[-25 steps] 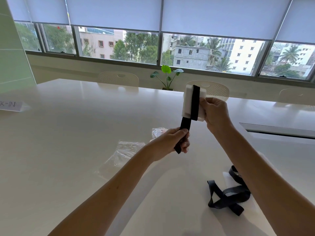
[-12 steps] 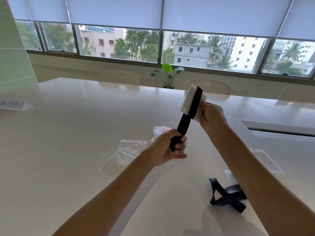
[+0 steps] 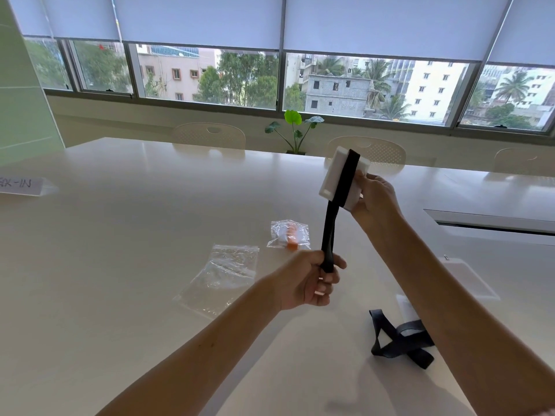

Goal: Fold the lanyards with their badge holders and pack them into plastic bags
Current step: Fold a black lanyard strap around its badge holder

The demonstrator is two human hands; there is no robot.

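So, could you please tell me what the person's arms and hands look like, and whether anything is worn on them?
Both forearms are bare, with no sleeves in view. The left hand and right hand show no gloves, rings or watch.

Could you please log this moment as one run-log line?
step: wrapping | left hand: grips black lanyard | right hand: holds badge holder | empty plastic bag: on table

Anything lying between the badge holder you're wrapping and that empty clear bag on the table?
Nothing visible. The white badge holder is held up in the right hand, its black strap pulled by the left hand. The empty clear plastic bag lies flat down-left, with bare white table around it.
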